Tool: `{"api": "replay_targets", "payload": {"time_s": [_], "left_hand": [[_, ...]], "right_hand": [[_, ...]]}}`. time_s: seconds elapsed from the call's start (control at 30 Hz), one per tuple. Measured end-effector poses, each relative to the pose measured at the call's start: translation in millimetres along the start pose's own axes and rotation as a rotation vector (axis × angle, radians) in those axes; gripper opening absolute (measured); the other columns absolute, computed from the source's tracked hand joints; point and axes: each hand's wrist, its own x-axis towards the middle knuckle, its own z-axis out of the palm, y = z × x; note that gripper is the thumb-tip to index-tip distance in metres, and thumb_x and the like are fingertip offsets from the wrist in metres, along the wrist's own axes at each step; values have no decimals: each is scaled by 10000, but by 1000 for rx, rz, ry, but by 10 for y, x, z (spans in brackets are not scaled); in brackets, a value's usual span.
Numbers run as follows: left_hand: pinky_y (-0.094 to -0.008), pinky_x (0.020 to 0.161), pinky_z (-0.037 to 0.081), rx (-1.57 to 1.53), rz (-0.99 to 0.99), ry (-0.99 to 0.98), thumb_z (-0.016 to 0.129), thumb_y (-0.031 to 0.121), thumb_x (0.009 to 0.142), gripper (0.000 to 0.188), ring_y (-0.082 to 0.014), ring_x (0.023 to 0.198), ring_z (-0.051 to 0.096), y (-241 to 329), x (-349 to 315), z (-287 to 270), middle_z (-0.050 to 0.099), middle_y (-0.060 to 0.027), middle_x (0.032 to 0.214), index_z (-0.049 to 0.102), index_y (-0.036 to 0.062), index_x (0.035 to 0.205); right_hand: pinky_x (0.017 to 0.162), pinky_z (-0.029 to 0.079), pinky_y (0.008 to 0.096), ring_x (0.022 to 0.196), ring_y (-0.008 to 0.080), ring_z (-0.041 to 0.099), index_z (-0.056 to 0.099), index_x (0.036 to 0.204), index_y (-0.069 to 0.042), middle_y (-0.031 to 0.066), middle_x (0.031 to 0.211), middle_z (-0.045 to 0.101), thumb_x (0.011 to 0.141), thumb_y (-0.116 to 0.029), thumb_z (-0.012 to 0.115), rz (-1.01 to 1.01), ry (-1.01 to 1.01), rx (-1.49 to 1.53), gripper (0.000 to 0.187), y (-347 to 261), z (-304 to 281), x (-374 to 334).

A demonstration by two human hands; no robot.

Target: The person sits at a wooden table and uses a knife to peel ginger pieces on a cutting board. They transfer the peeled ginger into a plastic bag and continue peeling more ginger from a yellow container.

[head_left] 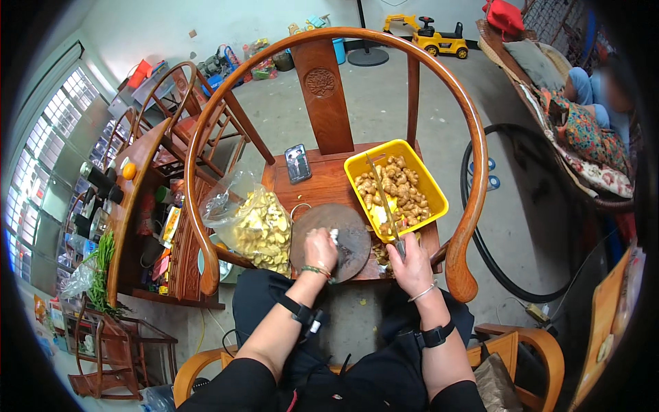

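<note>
My left hand (320,248) is closed over a dark round chopping board (350,255) on the seat of a wooden chair. A small white thing (334,235) shows at its fingertips, too small to name. In my right hand (412,266) is a knife (386,206), gripped by the handle, its long blade pointing away from me over a yellow basin (439,194). Knobbly ginger roots (399,180) fill much of that basin. Left of the board, a clear plastic bag (232,199) bulges with pale yellow ginger slices (263,230).
A phone (298,163) lies on the chair seat (328,180), inside the curved wooden backrest (329,32). Some scraps (382,254) lie between board and basin. To the left stands a wooden table (137,199); a black hose (491,268) curves over the floor at right. Someone sits at far right.
</note>
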Motion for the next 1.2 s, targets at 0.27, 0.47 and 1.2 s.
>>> {"api": "replay_targets", "payload": {"time_s": [0.27,0.47,1.2], "left_hand": [[-498,709,489,-45,121,-135,617,32,728,29,-417,753,588,315,-180,226,594,-237,769,602,12,713],[-474,700,507,-421,29,-201,598,50,751,42,-399,754,615,833,-370,310,629,-212,745,623,20,734],[-489,631,511,-63,439,-421,621,183,790,143,-381,692,632,1130,-3,-190,637,-183,723,631,43,766]], "right_hand": [[546,467,516,639,471,600,481,907,-13,263,661,596,859,-171,673,24,-38,9,253,-64,12,16],[565,474,509,671,460,614,503,951,-3,264,686,606,853,-158,671,8,-13,19,249,4,25,7],[570,491,504,679,451,628,510,989,-18,260,714,623,866,-167,666,47,67,96,248,-8,-162,20]]}}
